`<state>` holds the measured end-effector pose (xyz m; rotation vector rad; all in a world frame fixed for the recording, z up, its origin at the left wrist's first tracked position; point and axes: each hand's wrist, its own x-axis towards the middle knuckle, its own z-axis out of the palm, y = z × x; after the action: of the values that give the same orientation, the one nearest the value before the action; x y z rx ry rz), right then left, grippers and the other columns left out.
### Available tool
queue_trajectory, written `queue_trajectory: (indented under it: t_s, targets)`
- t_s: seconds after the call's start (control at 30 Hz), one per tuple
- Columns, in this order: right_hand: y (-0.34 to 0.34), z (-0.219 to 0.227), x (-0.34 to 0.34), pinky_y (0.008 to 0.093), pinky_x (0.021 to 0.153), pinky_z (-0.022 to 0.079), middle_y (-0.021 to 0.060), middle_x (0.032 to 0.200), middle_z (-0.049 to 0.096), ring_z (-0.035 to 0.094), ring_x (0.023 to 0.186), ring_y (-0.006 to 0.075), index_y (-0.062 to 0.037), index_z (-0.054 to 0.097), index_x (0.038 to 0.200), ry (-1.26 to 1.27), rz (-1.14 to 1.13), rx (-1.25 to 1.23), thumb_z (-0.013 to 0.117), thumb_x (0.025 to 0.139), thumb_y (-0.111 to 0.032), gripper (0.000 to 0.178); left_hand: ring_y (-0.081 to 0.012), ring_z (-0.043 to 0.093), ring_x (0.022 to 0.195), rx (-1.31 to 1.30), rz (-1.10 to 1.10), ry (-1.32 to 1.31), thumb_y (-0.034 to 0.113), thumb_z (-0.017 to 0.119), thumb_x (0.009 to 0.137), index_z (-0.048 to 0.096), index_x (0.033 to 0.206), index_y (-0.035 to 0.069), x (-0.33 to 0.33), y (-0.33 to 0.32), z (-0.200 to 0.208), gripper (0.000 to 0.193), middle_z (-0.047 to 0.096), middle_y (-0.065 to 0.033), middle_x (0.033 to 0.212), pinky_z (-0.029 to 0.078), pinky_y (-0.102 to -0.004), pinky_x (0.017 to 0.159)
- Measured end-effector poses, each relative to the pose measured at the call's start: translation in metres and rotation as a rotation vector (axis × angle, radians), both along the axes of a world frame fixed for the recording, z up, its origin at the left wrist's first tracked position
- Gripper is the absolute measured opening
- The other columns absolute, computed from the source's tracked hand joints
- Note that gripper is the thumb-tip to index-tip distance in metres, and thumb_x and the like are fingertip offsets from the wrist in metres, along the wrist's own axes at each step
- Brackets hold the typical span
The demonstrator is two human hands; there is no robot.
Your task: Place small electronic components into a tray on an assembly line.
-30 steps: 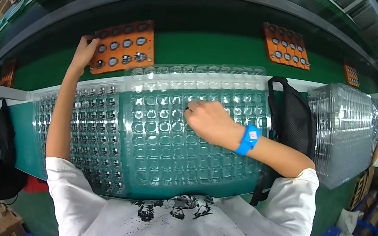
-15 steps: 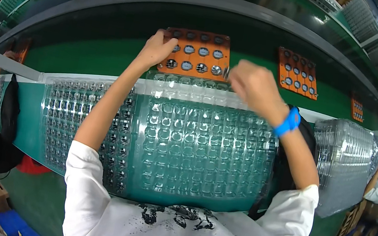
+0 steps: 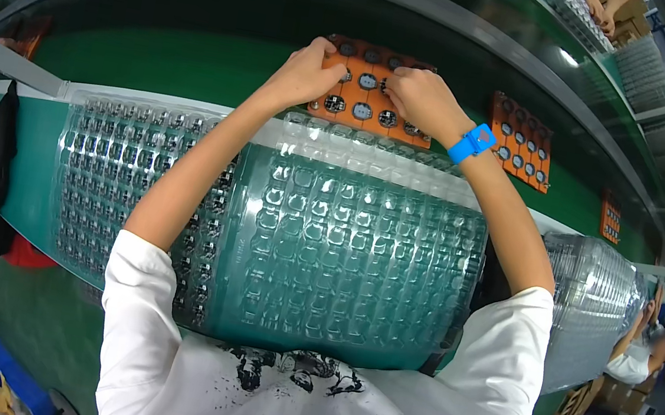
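Observation:
An orange board [image 3: 352, 93] lies on the green surface ahead of me, with rows of round, silver-and-dark small parts in it. My left hand [image 3: 306, 78] grips the board's left side, fingers at its upper corner and thumb over the face beside a round part. Over the board's middle right, my right hand [image 3: 427, 102] has its fingertips pinched together beside a round part [image 3: 368, 82]; what they hold, if anything, is too small to make out. Nearer to me lies a clear plastic tray [image 3: 250, 203] with rows of moulded pockets, its far end by the board.
To the left, another clear tray [image 3: 63, 162] holds many small dark parts. A second orange board [image 3: 527, 149] lies to the right, a third [image 3: 610, 221] farther along. Stacked clear trays [image 3: 588, 285] stand at the right. Other people work at both sides.
My right hand has moved left from beside the board onto its middle right. My left hand still holds the board's left side. The view has shifted slightly.

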<state>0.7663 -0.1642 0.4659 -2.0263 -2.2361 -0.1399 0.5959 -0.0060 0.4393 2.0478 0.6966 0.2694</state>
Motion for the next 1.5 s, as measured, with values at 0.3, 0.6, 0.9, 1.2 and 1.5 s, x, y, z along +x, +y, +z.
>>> queue_trajectory:
  t_s: [0.3,0.6,0.9,1.2,1.5]
  targets:
    - [0.017,-0.006,-0.001,0.0434,0.069,0.053,0.0149,0.079,0.065,0.063,0.077,0.0345,-0.001,0.065,0.074,-0.01,-0.084,-0.149,0.063,0.081,-0.01,0.012,-0.0261,0.061,0.108,-0.061,-0.022,0.039,0.028,0.061,0.089,0.05,0.128,-0.001,-0.019,0.017,0.0,0.049,0.058,-0.0207,0.121,0.049,-0.0346,0.089]
    - [0.053,0.018,0.015,0.0281,0.045,0.045,0.0049,0.06,0.06,0.059,0.054,0.0126,0.0009,0.062,0.071,0.696,-0.305,-0.566,0.065,0.084,-0.018,0.024,-0.0321,0.063,0.101,-0.144,0.018,-0.076,0.028,0.058,0.086,0.057,0.119,0.0,-0.029,0.031,-0.008,0.043,0.064,-0.0194,0.108,0.048,-0.0365,0.089]
    - [0.051,0.009,0.017,0.0293,0.052,0.049,0.0067,0.066,0.065,0.061,0.055,0.0176,-0.0022,0.066,0.077,0.797,-0.337,-0.521,0.063,0.085,-0.022,0.022,-0.035,0.057,0.097,0.53,-0.256,-0.186,0.012,0.064,0.08,0.066,0.09,0.002,0.002,0.0,0.014,0.015,0.062,-0.016,0.09,0.047,-0.0412,0.087]
    - [0.017,-0.01,-0.016,0.044,0.065,0.054,0.0169,0.079,0.066,0.066,0.076,0.0354,-0.0011,0.063,0.075,0.049,-0.143,0.009,0.061,0.078,-0.011,0.011,-0.0334,0.055,0.101,0.661,-0.334,-0.169,0.008,0.064,0.08,0.069,0.092,0.002,0.018,0.005,-0.013,0.014,0.06,-0.0153,0.099,0.045,-0.043,0.091]
    - [0.028,-0.005,-0.021,0.0419,0.063,0.054,0.0144,0.08,0.066,0.066,0.073,0.033,-0.0026,0.063,0.079,0.015,-0.151,-0.05,0.059,0.08,-0.01,0.009,-0.0331,0.054,0.091,0.713,-0.312,-0.291,0.004,0.06,0.082,0.063,0.085,-0.002,0.007,0.004,-0.008,0.007,0.056,-0.0148,0.086,0.046,-0.042,0.082]
